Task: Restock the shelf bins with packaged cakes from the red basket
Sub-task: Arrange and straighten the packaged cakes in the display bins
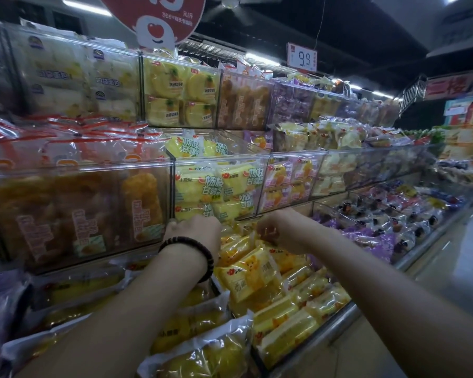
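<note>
Both my arms reach into the bottom shelf bin [336,320], which is heaped with yellow packaged cakes [253,271]. My left hand [194,230], with a dark bead bracelet on its wrist, is at the back of the bin under the clear middle bin [219,159]; its fingers curl down among the packs and are hidden. My right hand [279,230] is beside it with curled fingers pinching the clear wrapper of a yellow cake pack [268,236]. The red basket is not in view.
Clear plastic bins of wrapped cakes and breads fill three shelf tiers. Orange bread packs [74,208] sit left, purple packs [379,236] right. A 9.9 price sign [302,58] hangs overhead. The aisle floor [448,268] runs along the right.
</note>
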